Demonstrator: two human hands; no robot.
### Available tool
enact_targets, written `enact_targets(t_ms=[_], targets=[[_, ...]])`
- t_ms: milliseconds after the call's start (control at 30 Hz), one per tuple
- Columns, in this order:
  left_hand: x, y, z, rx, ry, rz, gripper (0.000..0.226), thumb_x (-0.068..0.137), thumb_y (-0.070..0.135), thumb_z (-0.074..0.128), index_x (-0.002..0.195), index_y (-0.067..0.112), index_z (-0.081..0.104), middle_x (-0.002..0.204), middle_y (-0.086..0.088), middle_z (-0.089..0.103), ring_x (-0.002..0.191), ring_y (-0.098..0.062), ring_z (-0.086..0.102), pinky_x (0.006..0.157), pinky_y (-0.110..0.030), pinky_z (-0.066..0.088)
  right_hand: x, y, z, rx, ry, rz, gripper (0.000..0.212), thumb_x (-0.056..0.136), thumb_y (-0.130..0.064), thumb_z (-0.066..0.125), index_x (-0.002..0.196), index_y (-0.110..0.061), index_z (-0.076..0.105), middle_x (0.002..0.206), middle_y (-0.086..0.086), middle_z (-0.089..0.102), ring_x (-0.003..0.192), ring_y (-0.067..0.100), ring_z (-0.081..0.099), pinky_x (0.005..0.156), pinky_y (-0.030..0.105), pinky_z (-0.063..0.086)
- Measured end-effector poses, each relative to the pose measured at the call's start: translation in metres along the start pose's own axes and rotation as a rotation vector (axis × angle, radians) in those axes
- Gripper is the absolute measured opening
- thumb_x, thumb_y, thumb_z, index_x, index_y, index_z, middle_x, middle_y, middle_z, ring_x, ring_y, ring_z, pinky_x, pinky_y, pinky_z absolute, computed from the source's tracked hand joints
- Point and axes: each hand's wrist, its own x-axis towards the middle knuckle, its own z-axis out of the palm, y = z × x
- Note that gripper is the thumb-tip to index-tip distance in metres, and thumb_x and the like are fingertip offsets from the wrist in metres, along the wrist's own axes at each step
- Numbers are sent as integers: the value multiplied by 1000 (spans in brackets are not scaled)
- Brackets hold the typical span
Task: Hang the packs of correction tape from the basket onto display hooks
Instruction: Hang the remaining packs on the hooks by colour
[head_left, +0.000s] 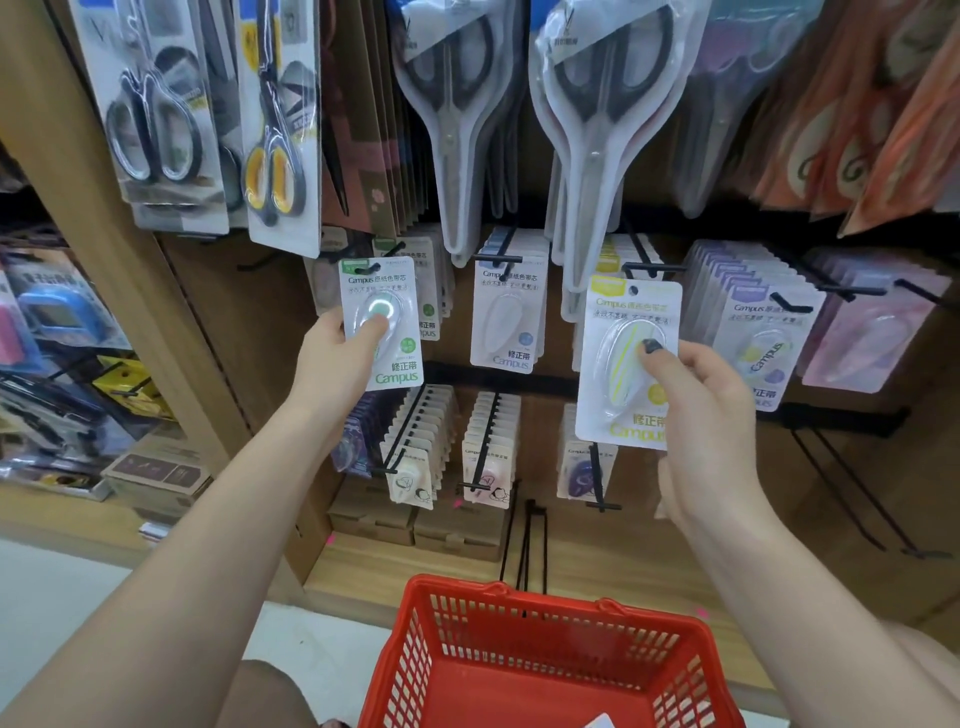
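My left hand (340, 358) pinches a green correction tape pack (382, 325), thumb on its blister. The pack's top hole sits at the tip of a black display hook (371, 270), in front of other green packs. My right hand (711, 415) grips a yellow correction tape pack (626, 364) by its right side, thumb on the blister. That pack hangs free in the air, just below a hook (652, 267) that carries yellow packs. The red basket (452, 649) stands below between my arms, with a white pack corner (600, 722) showing at the frame's bottom edge.
Scissors in packs (457, 119) hang on the row above. More correction tape packs fill hooks to the right (748, 306) and on the lower row (415, 457). Empty black hooks (530, 540) stick out near the wooden shelf base. A wooden upright (119, 249) borders the left.
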Motion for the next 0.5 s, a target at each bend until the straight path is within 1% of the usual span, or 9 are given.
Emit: enact_targets(t_ms=[133,200,267,333,367,400,433,467,500], targets=[[3,0,3,1,-7,-7,19,105,24,59,124,28,60,118,4,72,98,-15,75,76,-29,61,2,-6,-4,93,-29,103,7,91,-25,73,91,-18,73,98,-1,73,101,19,64,94,36,43],[5,0,5,-2,-5,-12,19,105,24,58,124,27,60,117,3,73,98,-16,75,78,-31,60,3,-8,-6,114,-31,108,9,89,-28,74,91,-19,73,98,0,73,102,22,64,94,38,43],[6,-1,7,-3,-3,-21,19,105,24,58,123,26,61,116,3,74,97,-16,75,78,-32,61,6,-9,-6,83,-2,57,9,96,-24,71,92,-17,70,89,-2,70,91,16,62,87,32,44],[8,-2,8,2,-3,-27,20,105,23,57,124,26,61,114,4,74,94,-14,76,74,-29,61,9,-8,-6,5,11,-13,10,100,-23,67,95,-14,67,76,-10,70,75,4,64,74,18,47],[9,-2,9,4,0,-26,21,105,23,57,125,25,62,112,6,74,92,-12,76,70,-26,61,10,-8,-5,-49,9,-44,10,101,-22,66,99,-13,67,73,-14,72,71,-1,65,68,14,47],[10,-2,10,10,6,-27,22,105,23,57,126,24,62,110,7,74,90,-11,76,66,-22,60,11,-7,-5,-107,6,-74,10,101,-23,66,101,-13,67,75,-14,75,71,-1,68,67,17,50],[12,-3,10,17,10,-27,23,105,23,58,128,23,61,110,6,74,90,-11,75,64,-21,59,10,-6,-5,-162,5,-97,9,100,-24,66,103,-15,68,82,-8,78,78,6,72,70,26,53],[14,-4,11,24,10,-29,25,105,22,58,130,22,61,111,5,73,92,-12,75,64,-21,59,10,-5,-4,-207,9,-123,7,100,-24,66,103,-18,68,89,0,79,85,17,74,76,37,55],[16,-4,11,33,8,-29,27,105,22,57,132,22,60,113,4,73,93,-13,74,64,-21,58,10,-3,-5,-236,17,-148,4,100,-24,66,102,-20,67,92,7,78,89,26,74,79,44,56]])
